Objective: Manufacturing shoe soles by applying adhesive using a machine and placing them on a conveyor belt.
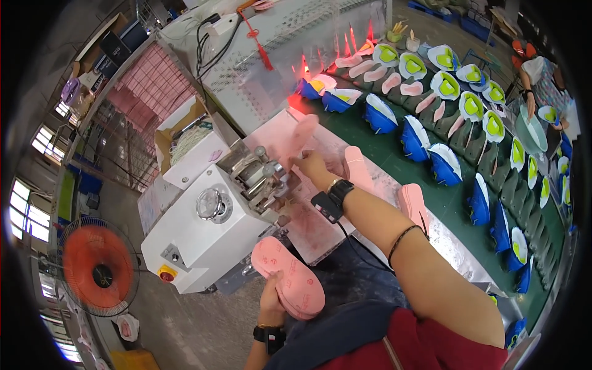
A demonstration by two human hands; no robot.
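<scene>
My left hand (272, 299) grips a stack of pink insoles (290, 277) with red print, held low in front of the machine. My right hand (313, 168) reaches to the working head (259, 176) of a white bench machine (200, 228), its fingers bent and closed at the edge of a single pink insole (301, 137). That insole lies beside the metal rollers, slightly blurred; the fingertips are partly hidden. To the right of my right wrist are more pink insoles (357, 169), and another pile (413, 206) rests partly behind my forearm.
A green conveyor (382, 151) runs along the right with blue-and-white shoe uppers (412, 139) and dark shoe forms. An orange fan (98, 268) stands at left. A box of strings (191, 139) sits behind the machine. Another person's hand (530, 105) is at far right.
</scene>
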